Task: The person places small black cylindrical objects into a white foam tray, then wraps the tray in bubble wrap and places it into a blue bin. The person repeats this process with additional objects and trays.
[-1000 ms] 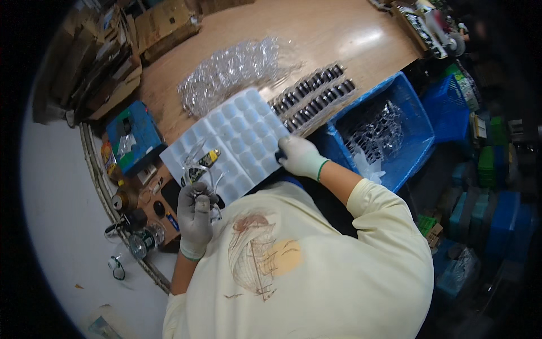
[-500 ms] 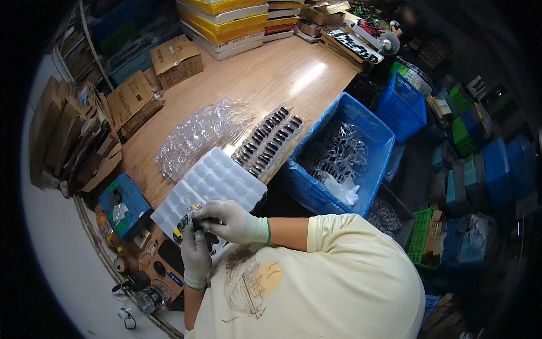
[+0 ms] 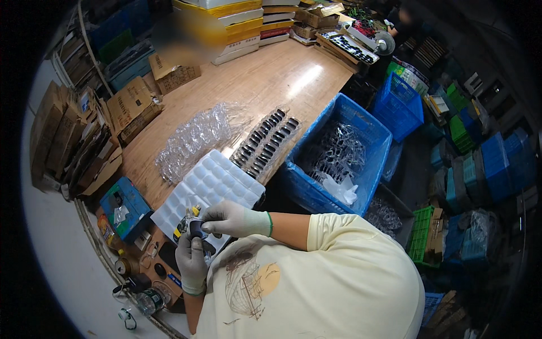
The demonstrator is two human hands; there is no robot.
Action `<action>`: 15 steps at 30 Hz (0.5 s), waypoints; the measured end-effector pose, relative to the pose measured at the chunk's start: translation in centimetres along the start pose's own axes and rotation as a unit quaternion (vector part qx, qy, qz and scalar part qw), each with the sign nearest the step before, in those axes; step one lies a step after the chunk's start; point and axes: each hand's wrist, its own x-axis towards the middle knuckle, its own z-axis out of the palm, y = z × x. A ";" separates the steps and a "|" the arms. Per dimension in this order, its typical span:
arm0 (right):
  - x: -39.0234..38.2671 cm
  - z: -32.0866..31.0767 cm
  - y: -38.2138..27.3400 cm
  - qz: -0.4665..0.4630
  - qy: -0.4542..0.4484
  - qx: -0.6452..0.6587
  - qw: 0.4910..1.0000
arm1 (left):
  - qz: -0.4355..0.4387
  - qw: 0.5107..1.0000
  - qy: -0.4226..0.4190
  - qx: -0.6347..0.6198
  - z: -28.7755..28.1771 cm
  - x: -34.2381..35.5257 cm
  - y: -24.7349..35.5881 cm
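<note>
The wooden tabletop (image 3: 271,85) spreads before me, a blue bin (image 3: 309,183) beside its right edge. Near me lies a white dimpled tray (image 3: 217,175). At its near side, my right grip (image 3: 234,218) and left grip (image 3: 192,264) both clamp a small dark piece (image 3: 196,229).

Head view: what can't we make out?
Head view:
Dark piece: partly covered by left hand and right hand.
White tray: near side partly behind both hands.
Yellow-and-white boxes: part lost in blur, top cut by upper edge.
Clear pieces in blue bin: too small, tangled to count.
</note>
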 end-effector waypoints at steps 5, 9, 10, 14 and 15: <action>0.0 0.1 0.2 0.040 0.029 -0.036 0.998 | 0.053 0.995 0.001 0.087 0.3 0.2 0.0; -0.4 0.1 -0.8 0.055 0.029 -0.066 0.996 | 0.078 0.989 0.007 0.126 0.2 -0.1 -0.7; -0.4 0.1 -1.0 0.061 0.026 -0.073 0.995 | 0.087 0.987 0.009 0.138 0.3 -0.2 -0.5; -0.6 0.7 0.2 -0.077 0.064 -0.195 0.976 | 0.136 0.984 0.012 0.111 0.1 0.5 -1.4; -0.6 0.6 -0.6 -0.080 0.046 -0.194 0.977 | 0.114 0.988 0.009 0.108 0.4 0.6 -0.8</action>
